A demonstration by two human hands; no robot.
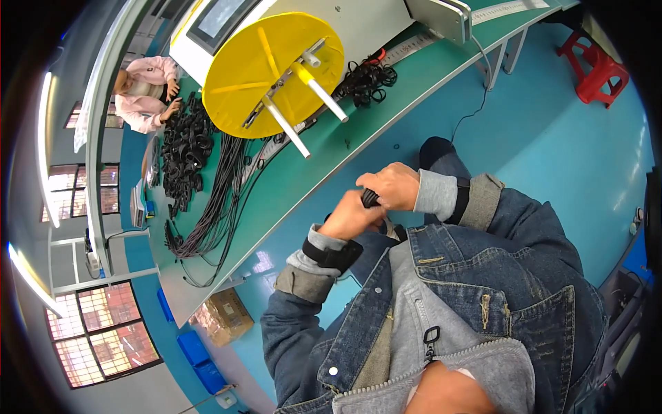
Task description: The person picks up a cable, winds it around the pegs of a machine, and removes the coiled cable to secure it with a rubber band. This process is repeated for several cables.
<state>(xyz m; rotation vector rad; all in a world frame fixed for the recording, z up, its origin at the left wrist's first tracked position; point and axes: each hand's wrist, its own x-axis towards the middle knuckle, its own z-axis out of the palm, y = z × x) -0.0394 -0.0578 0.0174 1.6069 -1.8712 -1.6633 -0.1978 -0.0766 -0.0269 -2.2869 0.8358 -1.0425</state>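
Observation:
My left hand and my right hand meet in front of my body, just off the near edge of the green table. Both are closed around a small black bundle of cable, whose ridged loops show between the fingers. The rest of the bundle is hidden by my hands. Above them stands a winding machine with a round yellow disc, from which metal rods stick out toward me.
On the green table lie long black cables, a heap of coiled cables and a smaller pile. A co-worker in pink handles the heap. A red stool and a cardboard box stand on the floor.

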